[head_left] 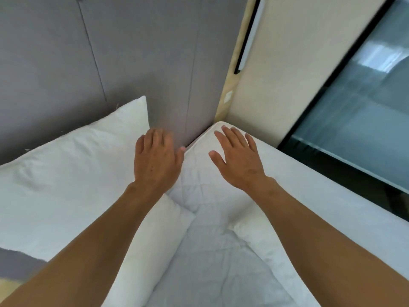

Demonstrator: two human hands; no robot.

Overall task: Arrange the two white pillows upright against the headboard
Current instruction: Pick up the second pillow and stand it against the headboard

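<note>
A: Two bare forearms reach in from the near edge over the quilted mattress (212, 251). Anything held?

B: No. The left hand (156, 160) is spread flat with nothing in its grip, over the right end of the white pillow (66, 173). The right hand (238, 158) is open too, over the mattress corner, apart from the pillow.

A: And the pillow?

B: Leaning on the grey headboard (132, 63), left of both hands. I see only one for certain
</note>
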